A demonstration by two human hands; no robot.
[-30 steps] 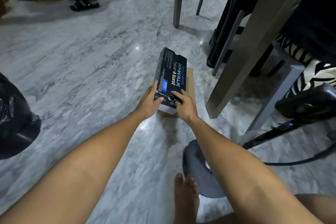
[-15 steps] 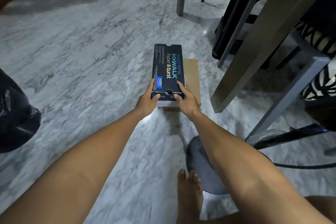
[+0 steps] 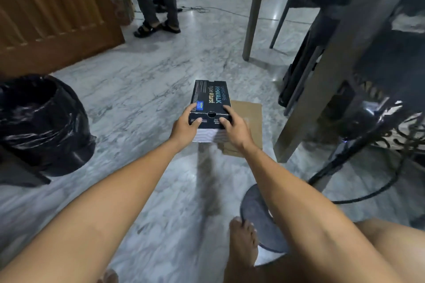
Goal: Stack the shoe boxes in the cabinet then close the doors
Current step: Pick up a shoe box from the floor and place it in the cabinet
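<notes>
Shoe box, black with a lid, sits at the centre of the head view, held above the grey marble floor. Its lid reads "SKECHERS", "GOWALK" and "hyper burst" in letters running along the length, with a small blue label near the lower left corner. The near end panel carries small white print that starts "SK" but is too blurred to read further. A half-round notch is cut in the lid's near edge.

The left hand grips the near left corner, thumb on the lid and fingers curled onto the end panel. The right hand grips the near right corner the same way, so both hands are closed round the box.

A plain brown cardboard box lies on the floor under and at about 3 o'clock of the black one; whether the two touch cannot be told.

At 9 o'clock stands a bin lined with a black plastic bag. At 11 o'clock is a brown slatted wooden door. At 12 o'clock another person's legs in sandals stand on the floor. Grey furniture legs rise at 1 o'clock. At 6 o'clock a bare foot rests by a dark round base.
</notes>
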